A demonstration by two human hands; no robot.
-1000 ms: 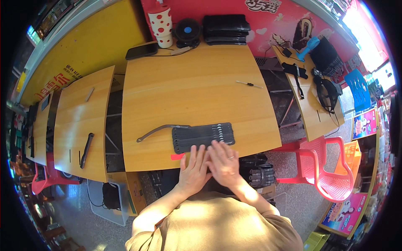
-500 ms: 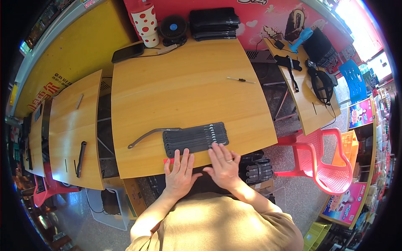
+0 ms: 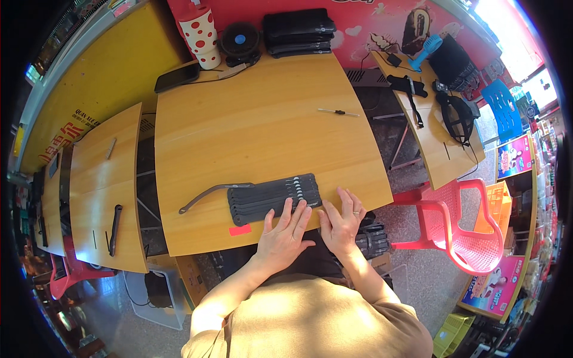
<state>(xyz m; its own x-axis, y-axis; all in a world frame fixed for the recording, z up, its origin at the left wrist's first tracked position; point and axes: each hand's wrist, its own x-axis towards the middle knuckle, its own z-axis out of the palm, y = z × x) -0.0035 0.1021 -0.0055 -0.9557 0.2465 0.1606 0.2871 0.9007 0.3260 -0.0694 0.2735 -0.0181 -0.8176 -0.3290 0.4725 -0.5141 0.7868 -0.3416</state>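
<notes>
A neat row of overlapping dark grey strap-like strips (image 3: 262, 197) lies on the wooden table near its front edge. White marks run across the strips towards their right end. One curved strip (image 3: 210, 195) sticks out from the row to the left. My left hand (image 3: 283, 234) has its fingers stretched over the row's lower right edge, touching it. Just right of the row, my right hand (image 3: 342, 224) rests its extended fingers at the tabletop. Neither hand grasps anything. A small red piece (image 3: 240, 230) lies below the row's lower left corner.
At the table's back stand a phone (image 3: 177, 78), a red-dotted tumbler (image 3: 201, 39), a black fan (image 3: 240, 43) and stacked black pouches (image 3: 298, 34). A thin tool (image 3: 338, 112) lies at the right. A pink chair (image 3: 458, 230) stands beside the table (image 3: 256, 119).
Both hands have moved right. My left hand has left the red piece, now fully visible, for the row's right part; my right hand has slid off the strips. The view has shifted slightly.
</notes>
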